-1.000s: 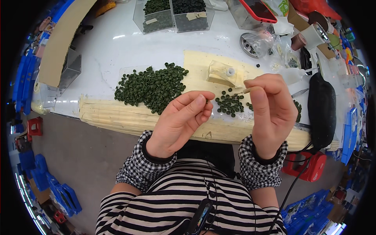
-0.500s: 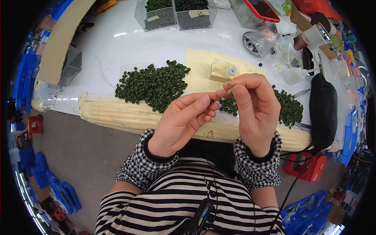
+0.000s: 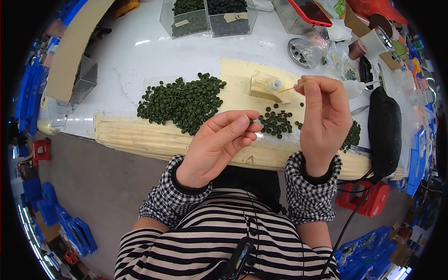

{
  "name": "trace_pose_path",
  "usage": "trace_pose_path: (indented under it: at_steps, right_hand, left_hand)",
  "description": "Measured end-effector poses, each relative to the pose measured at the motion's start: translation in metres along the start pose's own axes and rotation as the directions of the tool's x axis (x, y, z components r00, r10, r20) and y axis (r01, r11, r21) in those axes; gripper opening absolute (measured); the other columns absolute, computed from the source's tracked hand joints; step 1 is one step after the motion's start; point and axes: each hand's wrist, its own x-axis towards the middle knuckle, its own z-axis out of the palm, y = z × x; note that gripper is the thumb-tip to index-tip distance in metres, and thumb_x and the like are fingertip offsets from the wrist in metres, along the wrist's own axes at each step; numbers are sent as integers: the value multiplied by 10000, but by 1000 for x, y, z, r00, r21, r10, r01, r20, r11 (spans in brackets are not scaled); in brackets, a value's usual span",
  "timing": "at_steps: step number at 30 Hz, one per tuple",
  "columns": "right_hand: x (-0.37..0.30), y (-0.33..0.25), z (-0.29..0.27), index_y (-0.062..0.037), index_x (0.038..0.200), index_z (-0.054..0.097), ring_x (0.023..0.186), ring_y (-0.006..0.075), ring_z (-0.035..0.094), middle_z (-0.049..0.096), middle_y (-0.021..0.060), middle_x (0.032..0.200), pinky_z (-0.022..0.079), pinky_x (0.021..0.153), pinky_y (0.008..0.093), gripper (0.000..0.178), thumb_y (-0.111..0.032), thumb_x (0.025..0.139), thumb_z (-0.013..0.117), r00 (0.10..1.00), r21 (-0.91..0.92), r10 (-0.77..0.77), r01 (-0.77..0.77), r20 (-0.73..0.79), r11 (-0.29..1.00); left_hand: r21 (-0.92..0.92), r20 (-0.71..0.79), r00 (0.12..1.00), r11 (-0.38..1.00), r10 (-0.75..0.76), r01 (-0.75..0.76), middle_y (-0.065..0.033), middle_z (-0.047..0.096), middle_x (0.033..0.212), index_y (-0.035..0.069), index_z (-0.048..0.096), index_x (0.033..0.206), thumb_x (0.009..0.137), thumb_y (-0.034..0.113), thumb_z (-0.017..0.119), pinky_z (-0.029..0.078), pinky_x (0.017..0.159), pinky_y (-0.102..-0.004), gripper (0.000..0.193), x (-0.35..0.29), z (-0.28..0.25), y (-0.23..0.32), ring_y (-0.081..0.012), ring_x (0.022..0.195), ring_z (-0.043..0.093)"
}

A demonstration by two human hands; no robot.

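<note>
My left hand (image 3: 212,144) is closed, pinching a small dark green round piece (image 3: 251,122) between thumb and forefinger. Between the thumb and fingers of my right hand (image 3: 326,121) is a thin stick (image 3: 294,87). Its tip points left, close to a small white round cup (image 3: 277,84) on a tape-wrapped block (image 3: 263,89). Under and between my hands lies a loose group of green round pieces (image 3: 277,123). A big heap of the same pieces (image 3: 182,103) spreads to the left, and a smaller heap (image 3: 352,136) is partly hidden behind my right hand.
Clear bins of dark pieces (image 3: 229,25) stand at the back. On the right are a red-edged phone (image 3: 312,11), a white squeeze bottle (image 3: 353,88) and a long black bundle (image 3: 385,133). Cardboard (image 3: 77,51) rises at the left. A red stool (image 3: 368,198) stands below the table.
My right hand has moved away from my left, to the right and slightly up, bringing the thin stick near the white cup. My left hand has stayed almost still.
</note>
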Motion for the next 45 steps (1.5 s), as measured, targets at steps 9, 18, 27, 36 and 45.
trace_pose_path:
  at_steps: [9, 18, 27, 36, 45]
  right_hand:
    - [11, 24, -1, -23, 955, 665, 795, 281, 596, 631, 108, 837, 480, 711, 346, 127, -68, 838, 686, 963, -464, -201, 262, 178, 846]
    - [-7, 6, -64, -6, 865, 670, 801, 254, 595, 655, 96, 833, 460, 727, 332, 72, -12, 799, 698, 994, -546, 11, 52, 112, 836]
    - [-33, 11, -60, -54, 816, 647, 876, 265, 547, 598, 57, 837, 437, 779, 365, 123, -47, 729, 734, 917, -650, 20, 267, 397, 711]
    - [-30, 10, -53, -25, 814, 591, 777, 268, 561, 597, 72, 793, 463, 669, 355, 136, 39, 726, 673, 972, -573, 19, 122, 235, 810]
    - [-43, -16, -27, -28, 789, 675, 679, 211, 603, 675, 72, 758, 461, 619, 301, 140, 18, 703, 776, 987, -230, 5, 32, 162, 973]
  left_hand:
    - [-44, 34, 999, 999, 26, -24, -99, 692, 1014, 10, 613, 1178, 988, 144, 561, 549, 791, -216, 238, 1, -7, -4, -106, 863, 656]
    - [41, 27, 996, 996, 81, -82, -122, 681, 1073, -3, 586, 1229, 982, 107, 561, 545, 840, -228, 271, -7, -7, 4, -117, 914, 660]
    - [85, 39, 994, 990, 105, -108, -128, 680, 1072, -4, 586, 1217, 975, 87, 566, 543, 849, -239, 258, -5, -4, -2, -125, 936, 659]
    - [198, 9, 986, 966, 166, -164, -127, 681, 1071, -6, 600, 1187, 964, 64, 577, 540, 856, -248, 234, -9, -2, -4, -129, 943, 658]
    - [208, 57, 985, 963, 161, -169, -143, 667, 1125, -9, 604, 1146, 965, 62, 574, 530, 926, -290, 197, -9, 9, -13, -180, 1053, 645]
